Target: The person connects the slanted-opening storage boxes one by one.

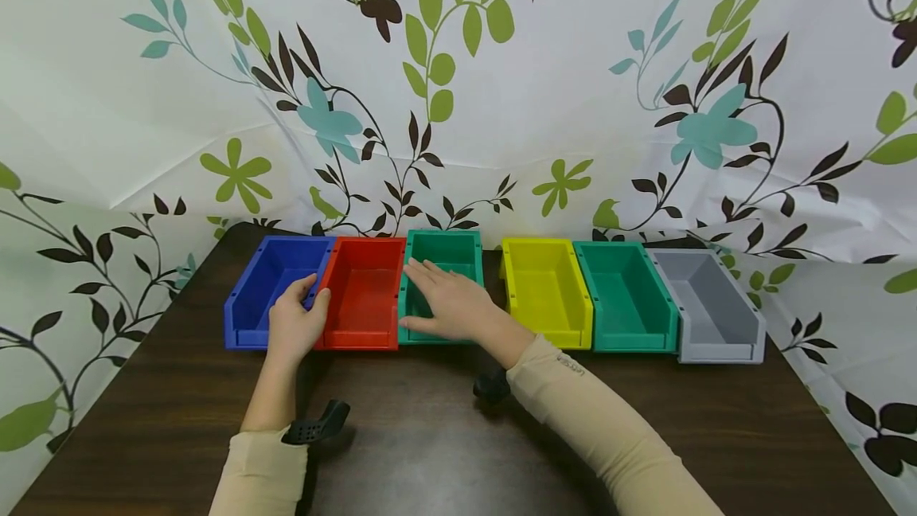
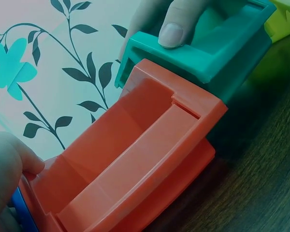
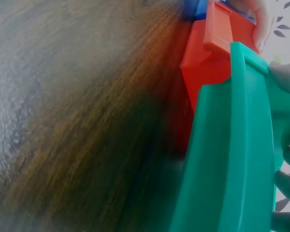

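My left hand (image 1: 295, 323) is at the adjoining walls of the blue bin (image 1: 247, 337) and the red bin (image 1: 361, 293). Its thumb hooks over the red bin's side rim, with the fingers on the blue side, pinching the two walls together. Across the green bin (image 1: 444, 242) beside the red one lies my right hand (image 1: 453, 305), fingers extended toward its left rim. In the left wrist view its thumb (image 2: 172, 35) touches the green bin's front corner, which stands against the red bin. The insides I can see of these bins hold nothing.
Right of a narrow gap stand a yellow bin (image 1: 548, 285), a second green bin (image 1: 630, 293) and a grey bin (image 1: 719, 305), side by side. All sit at the back of the dark wooden table (image 1: 401, 436), before a leaf-patterned cloth (image 1: 544, 102).
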Tool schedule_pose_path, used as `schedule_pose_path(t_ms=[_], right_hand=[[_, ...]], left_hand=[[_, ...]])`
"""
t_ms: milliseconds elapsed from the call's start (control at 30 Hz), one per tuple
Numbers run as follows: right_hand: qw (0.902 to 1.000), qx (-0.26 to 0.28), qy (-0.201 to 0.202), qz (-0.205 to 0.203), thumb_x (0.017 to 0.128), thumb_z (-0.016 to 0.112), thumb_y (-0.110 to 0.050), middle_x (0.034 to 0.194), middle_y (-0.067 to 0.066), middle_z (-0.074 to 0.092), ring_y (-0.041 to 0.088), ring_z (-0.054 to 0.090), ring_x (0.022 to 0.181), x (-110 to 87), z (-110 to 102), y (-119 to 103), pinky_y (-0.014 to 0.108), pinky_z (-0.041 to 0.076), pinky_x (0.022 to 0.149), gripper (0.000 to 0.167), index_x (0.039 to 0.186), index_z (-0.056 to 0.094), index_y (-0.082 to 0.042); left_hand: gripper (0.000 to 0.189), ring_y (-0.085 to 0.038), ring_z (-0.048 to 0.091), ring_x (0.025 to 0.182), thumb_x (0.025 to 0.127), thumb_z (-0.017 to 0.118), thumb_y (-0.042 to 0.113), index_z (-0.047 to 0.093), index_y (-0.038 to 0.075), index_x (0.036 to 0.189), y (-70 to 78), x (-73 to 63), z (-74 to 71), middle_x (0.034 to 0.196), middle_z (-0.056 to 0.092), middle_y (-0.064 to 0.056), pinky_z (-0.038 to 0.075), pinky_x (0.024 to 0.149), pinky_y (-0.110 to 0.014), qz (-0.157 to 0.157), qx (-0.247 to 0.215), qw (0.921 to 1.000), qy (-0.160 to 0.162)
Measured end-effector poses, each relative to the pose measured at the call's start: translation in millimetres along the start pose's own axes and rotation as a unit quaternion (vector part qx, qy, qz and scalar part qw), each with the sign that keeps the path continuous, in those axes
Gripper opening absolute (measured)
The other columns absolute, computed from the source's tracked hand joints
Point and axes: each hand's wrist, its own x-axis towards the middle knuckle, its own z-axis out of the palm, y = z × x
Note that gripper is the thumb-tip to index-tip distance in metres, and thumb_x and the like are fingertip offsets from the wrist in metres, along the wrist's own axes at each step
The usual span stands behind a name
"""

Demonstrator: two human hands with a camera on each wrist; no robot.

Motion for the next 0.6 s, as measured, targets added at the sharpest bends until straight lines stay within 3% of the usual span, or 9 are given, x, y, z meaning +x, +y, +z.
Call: schedule_pose_path(t_ms=[600], right_hand=[[1.0000,0.006,-0.002,0.001,0.087,0.045,-0.067,0.158,-0.002,0.020,0.020,0.028,0.143,2.5,16.4,2.9,0.040,0.038,0.109,0.087,0.153,0.016,-0.018]], left_hand=[[0.047,-0.039,0.047,0.127,0.096,0.051,0.019,0.046,-0.004,0.136,0.5,1.7,-2.2,0.137,0.049,-0.026,0.037,0.105,-0.054,-0.011,0.001,0.9998,-0.015]])
